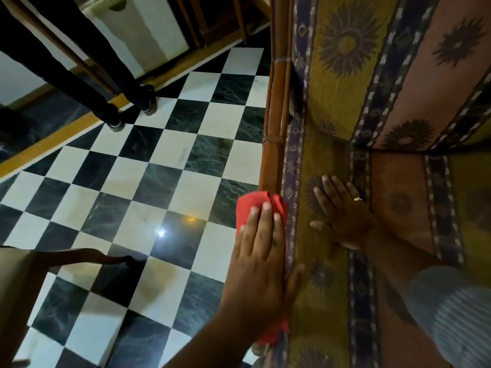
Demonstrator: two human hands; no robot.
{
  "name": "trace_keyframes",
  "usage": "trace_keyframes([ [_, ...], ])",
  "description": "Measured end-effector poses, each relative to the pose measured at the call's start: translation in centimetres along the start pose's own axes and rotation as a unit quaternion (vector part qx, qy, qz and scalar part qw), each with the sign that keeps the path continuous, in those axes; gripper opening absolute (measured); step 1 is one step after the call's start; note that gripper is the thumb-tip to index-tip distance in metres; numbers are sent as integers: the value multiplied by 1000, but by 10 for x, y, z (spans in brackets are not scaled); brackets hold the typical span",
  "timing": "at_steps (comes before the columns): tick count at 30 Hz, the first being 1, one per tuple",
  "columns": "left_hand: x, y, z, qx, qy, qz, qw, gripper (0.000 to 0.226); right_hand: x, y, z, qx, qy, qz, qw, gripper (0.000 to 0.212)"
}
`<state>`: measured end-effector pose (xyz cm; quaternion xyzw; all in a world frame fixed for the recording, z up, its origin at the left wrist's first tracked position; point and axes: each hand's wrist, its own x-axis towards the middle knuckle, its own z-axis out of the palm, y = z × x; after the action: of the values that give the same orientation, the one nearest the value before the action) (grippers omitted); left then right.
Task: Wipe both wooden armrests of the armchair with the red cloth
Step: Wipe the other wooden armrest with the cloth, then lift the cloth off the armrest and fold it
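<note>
The red cloth (259, 211) lies on the wooden armrest (275, 123) at the left side of the armchair, draped over the near part of the rail. A second patch of the cloth shows lower down, below the wrist. The left hand (261, 258) lies flat on top of the cloth, pressing it against the rail. Its fingers (265, 221) are straight and close together, pointing away from the viewer, and the thumb lies along the inner side of the rail, next to the cushion. The cloth is pinned under the palm rather than gripped in a fist.

The right hand (342, 216) rests palm down on the seat cushion (398, 208), just right of the armrest. Its fingers are spread wide and hold nothing. A gold ring (357, 199) is on one finger. A striped sleeve (451, 314) covers the right arm near the lower right corner.

The armrest is made of bundled reddish-brown rods and runs from near to far. The upholstery (345, 49) carries sun motifs in yellow, blue and pink stripes.

To the left, the floor (148, 181) is black-and-white checkered tile with a bright light reflection. Dark furniture legs (117, 96) stand on it at far left.
</note>
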<state>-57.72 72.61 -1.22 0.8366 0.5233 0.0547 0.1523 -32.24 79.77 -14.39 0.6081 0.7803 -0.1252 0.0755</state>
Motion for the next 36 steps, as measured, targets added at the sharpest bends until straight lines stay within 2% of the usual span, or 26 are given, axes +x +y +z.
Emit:
trace_keyframes([
  [3,-9,1,0,8,-14,-12,1000,81,-2,-2,-3,0,-28,20,999,95],
  [6,-1,2,-14,-60,-39,-2,997,77,-13,-16,-12,33,-76,101,991,83],
  [7,1,0,-19,-99,-37,0,994,76,-15,-28,-18,103,-84,151,979,78],
  [8,3,-2,-23,-142,-23,-11,989,74,-20,-44,-25,218,-78,200,952,73],
  [10,6,-11,-29,-235,28,-110,965,74,-38,-81,-50,466,-43,261,845,47],
  [11,8,-17,-33,-273,49,-196,941,74,-49,-102,-63,527,-5,264,808,40],
  [12,9,-24,-35,-302,48,-279,911,71,-61,-122,-74,525,43,269,806,48],
  [13,8,-29,-37,-321,26,-335,885,61,-72,-141,-85,524,57,252,812,59],
  [15,0,-35,-39,-337,-23,-366,867,38,-88,-174,-99,567,75,254,780,61],
  [17,-10,-34,-49,-351,-38,-351,867,32,-97,-196,-113,569,117,283,763,53],
  [21,-18,-22,-68,-390,10,-326,861,28,-101,-212,-137,604,150,338,707,30],
  [23,-19,-8,-80,-401,27,-304,864,25,-113,-209,-148,595,176,340,707,24],
  [28,-22,51,-83,-436,12,-225,871,19,-165,-175,-155,568,261,352,697,23],
  [31,-25,105,-70,-431,-9,-176,885,19,-216,-145,-151,560,292,393,669,37],
  [36,-35,204,-45,-411,-74,-87,905,16,-309,-96,-140,543,345,457,615,43],
])
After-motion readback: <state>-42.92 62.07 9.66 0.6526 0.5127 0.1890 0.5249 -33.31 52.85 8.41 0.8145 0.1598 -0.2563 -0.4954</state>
